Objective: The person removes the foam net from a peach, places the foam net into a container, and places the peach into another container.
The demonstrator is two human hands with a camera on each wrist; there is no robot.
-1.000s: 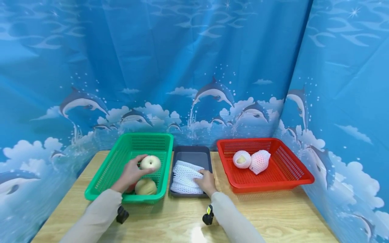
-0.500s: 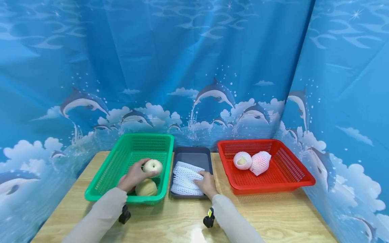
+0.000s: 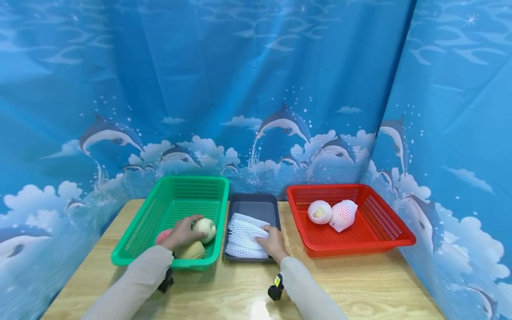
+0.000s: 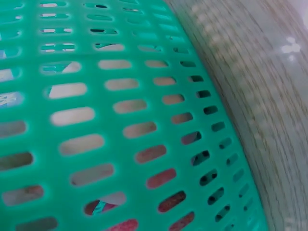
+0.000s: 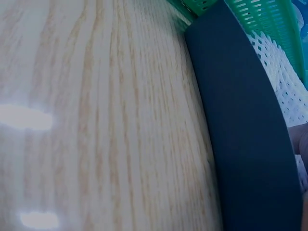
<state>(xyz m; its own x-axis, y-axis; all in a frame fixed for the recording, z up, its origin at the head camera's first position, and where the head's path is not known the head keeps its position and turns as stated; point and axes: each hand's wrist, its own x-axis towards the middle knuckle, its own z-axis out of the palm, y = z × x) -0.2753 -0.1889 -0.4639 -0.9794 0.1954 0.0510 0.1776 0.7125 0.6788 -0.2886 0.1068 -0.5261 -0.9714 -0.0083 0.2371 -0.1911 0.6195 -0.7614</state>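
Note:
In the head view, my left hand [image 3: 183,234] is inside the green basket [image 3: 138,224], its fingers and thumb around a pale round fruit [image 3: 206,228] with a dimpled top. Under that hand lie a tan grooved fruit [image 3: 193,251] and a pinkish-red fruit [image 3: 163,236], both partly covered. My right hand [image 3: 274,243] reaches over the dark grey tray [image 3: 253,205] and pinches the white foam fruit nets [image 3: 245,235] at their right side. The left wrist view shows mainly basket wall [image 4: 86,127]; the right wrist view has the tray's side [image 5: 245,125] and a bit of netting [image 5: 284,82].
To the right stands a red basket [image 3: 376,224] holding two net-wrapped fruits, one yellowish [image 3: 319,212] and one pink [image 3: 343,215]. All containers sit on a wooden table [image 3: 224,293]. Behind and to the right hangs a blue dolphin-print curtain [image 3: 248,80].
My left hand has shifted right and toward me within the green basket, carrying and tilting the pale fruit. More of the tan fruit is now covered. The right hand stays on the nets.

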